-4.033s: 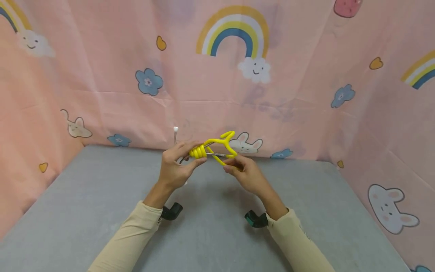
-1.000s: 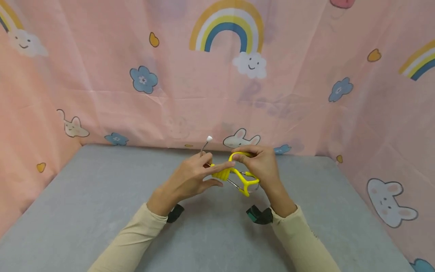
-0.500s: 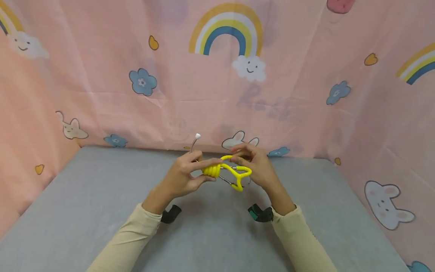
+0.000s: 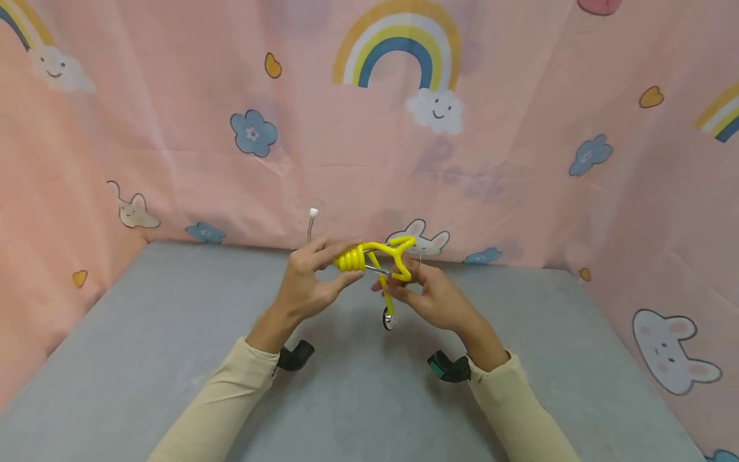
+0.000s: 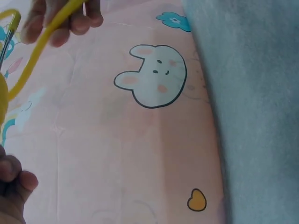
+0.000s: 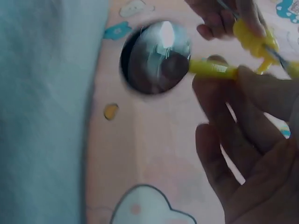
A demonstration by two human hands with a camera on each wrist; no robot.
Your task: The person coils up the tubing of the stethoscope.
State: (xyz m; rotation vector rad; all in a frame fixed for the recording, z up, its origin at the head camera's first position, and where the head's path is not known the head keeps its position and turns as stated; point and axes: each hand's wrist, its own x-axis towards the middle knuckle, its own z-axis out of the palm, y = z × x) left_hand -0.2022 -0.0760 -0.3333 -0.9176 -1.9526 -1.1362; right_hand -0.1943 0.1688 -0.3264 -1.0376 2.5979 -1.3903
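Note:
A stethoscope with yellow tubing (image 4: 350,258) is held up over the table, its tube wound in several turns around the metal ear tubes. My left hand (image 4: 306,276) grips that coil between thumb and fingers, and a white ear tip (image 4: 314,212) sticks up behind it. Beyond the coil, the yellow Y-shaped fork (image 4: 398,253) points right. My right hand (image 4: 435,295) pinches the loose end of the tube below the fork. From that end hangs the round chest piece (image 4: 389,319), which looks large and shiny in the right wrist view, just past the fingertips.
A grey table (image 4: 358,398) lies beneath both hands. Behind it and at both sides hangs a pink curtain (image 4: 346,154) printed with rainbows, rabbits and flowers. Black wrist devices (image 4: 296,356) sit at both sleeve cuffs.
The right hand has gone from above the fork to below it, carrying the tube end, and the chest piece now shows. The left hand has kept the coil and tilted the fork upward.

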